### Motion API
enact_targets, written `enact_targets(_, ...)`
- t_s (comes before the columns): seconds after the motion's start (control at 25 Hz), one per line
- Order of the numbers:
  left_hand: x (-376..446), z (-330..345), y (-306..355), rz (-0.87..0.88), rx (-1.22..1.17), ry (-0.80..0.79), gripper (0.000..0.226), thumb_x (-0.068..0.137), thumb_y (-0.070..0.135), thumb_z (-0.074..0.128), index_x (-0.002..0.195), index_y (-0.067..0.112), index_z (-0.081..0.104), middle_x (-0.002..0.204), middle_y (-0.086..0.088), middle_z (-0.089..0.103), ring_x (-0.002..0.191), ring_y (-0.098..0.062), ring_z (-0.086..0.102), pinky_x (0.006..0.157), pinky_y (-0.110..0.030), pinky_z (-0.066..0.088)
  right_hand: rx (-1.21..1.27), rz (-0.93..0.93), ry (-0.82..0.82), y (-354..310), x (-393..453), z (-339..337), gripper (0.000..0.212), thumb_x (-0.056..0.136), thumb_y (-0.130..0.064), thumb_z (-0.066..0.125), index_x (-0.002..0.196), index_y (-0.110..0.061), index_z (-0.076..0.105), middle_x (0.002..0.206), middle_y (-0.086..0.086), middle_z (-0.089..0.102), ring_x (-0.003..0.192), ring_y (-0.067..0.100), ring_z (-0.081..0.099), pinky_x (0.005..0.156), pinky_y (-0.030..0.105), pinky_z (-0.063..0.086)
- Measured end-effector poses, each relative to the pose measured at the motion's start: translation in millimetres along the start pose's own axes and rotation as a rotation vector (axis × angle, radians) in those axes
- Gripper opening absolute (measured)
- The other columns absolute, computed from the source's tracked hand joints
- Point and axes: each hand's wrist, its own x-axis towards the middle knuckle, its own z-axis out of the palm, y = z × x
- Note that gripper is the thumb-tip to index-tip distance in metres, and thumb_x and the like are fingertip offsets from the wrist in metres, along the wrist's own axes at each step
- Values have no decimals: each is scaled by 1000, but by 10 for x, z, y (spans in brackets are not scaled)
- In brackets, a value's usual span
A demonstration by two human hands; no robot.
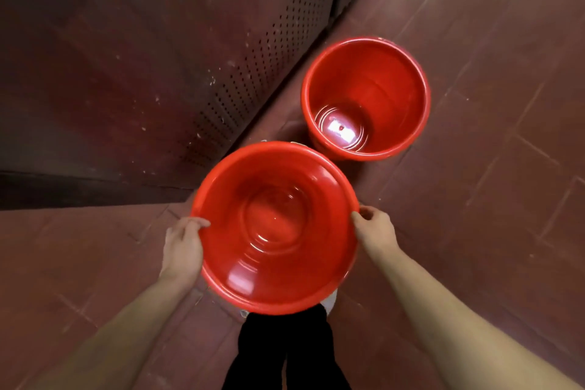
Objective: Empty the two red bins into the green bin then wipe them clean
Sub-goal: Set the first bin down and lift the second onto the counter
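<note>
a person's left hand (pixel 183 247) and right hand (pixel 375 228) clamp opposite rims of an empty red bin (pixel 275 228), fingers curled; glossy plastic looks light, stiff, possibly slippery.

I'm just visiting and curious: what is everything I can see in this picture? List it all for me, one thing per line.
Near red bin: one, red, held up in front of the person by its rim, nothing visible inside.
Far red bin: one, red, standing on the floor beyond the held bin, shiny base, seemingly empty.
Floor: one, reddish-brown tiles, all around.
Perforated panel: one, dark brown, upper left, speckled with pale flecks.
White object: one, white, peeking out under the held bin; cannot tell what it is.
Green bin: none in view.
Legs: black trousers, bottom centre.
Left hand: grips the held bin's left rim.
Right hand: grips its right rim.
</note>
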Motion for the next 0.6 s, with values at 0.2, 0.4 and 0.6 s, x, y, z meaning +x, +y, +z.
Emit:
enact_targets(0.2, 405, 272, -203, -16, -17, -9, 21, 89, 12, 53, 91, 24, 70, 120, -9, 55, 112, -21, 52, 106, -40, 40, 2, -52, 13, 179, 341, 397, 22, 85, -17, 57, 97, -9, 73, 83, 12, 73, 79, 30, 69, 71, 39, 56)
enact_targets(0.4, 693, 485, -343, -17, 7, 4, 14, 80, 22, 58, 84, 26, 71, 120, -9, 56, 113, -25, 54, 107, -48, 42, 23, -68, 0, 296, 564, 691, 19, 83, -24, 55, 92, -17, 70, 83, 9, 71, 70, 21, 68, 61, 32, 55)
enact_targets(0.6, 847, 635, -458, -43, 39, -2, 18, 72, 29, 57, 83, 28, 72, 127, -9, 50, 116, -27, 52, 110, -52, 41, 23, -81, 35, 510, 871, 935, 52, 69, -48, 45, 106, -20, 68, 104, 16, 66, 81, 18, 60, 80, 36, 52)
